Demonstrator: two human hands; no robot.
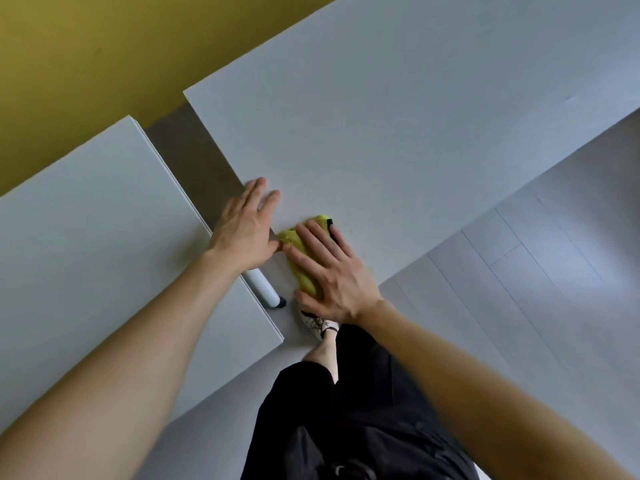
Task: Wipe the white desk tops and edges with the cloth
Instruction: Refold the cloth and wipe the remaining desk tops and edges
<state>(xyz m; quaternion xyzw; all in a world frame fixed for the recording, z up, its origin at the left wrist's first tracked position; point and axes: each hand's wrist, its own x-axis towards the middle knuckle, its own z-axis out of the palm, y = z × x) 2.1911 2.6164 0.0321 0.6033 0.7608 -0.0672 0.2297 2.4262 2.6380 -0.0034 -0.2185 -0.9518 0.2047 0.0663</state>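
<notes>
Left hand (242, 230) and right hand (332, 271) lie flat, fingers (313, 237) straight, arms outstretched.

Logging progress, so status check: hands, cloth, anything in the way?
Left hand flat on the edge of the desk. Right hand flat, pressing cloth at near corner. Nothing on the top ahead.

Most of the cloth (293, 239) lies hidden under the flat right hand (332, 271). Only its far end and left side show, and a black bit (329, 222) there is too small to make out. Hand and cloth cover the near corner of the right surface (398, 116), which runs off the top and right edges. The left surface (86, 237) is cut by the left edge. A white cylinder (263, 287) is half hidden behind the wrist of the left hand (242, 230); what it is cannot be told.
</notes>
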